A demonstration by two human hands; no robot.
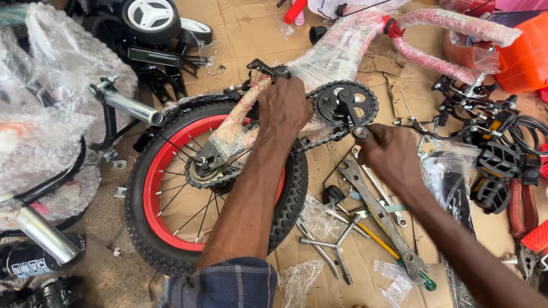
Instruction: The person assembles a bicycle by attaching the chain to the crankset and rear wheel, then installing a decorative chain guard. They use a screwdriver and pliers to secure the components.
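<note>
The child's bicycle frame (342, 48), wrapped in clear film and foam, lies on its side across the flattened cardboard (240, 28). It looks rigid and moderately heavy; the film is probably slippery, so bare metal gives the surer hold. The rear wheel (171, 239), with red rim and knobby black tyre, is seated in the frame; its thin spokes should not be gripped. The left hand (283, 108) is closed over the wrapped chainstay beside the tyre, pressing it down. The chainring (337, 105) carries the chain (319, 140), which looks loose and likely greasy. The right hand (391, 154) is closed around the crank arm end (361, 132). A flat multi-wrench (377, 214) and a three-way socket wrench (337, 245) lie just beside the wheel.
</note>
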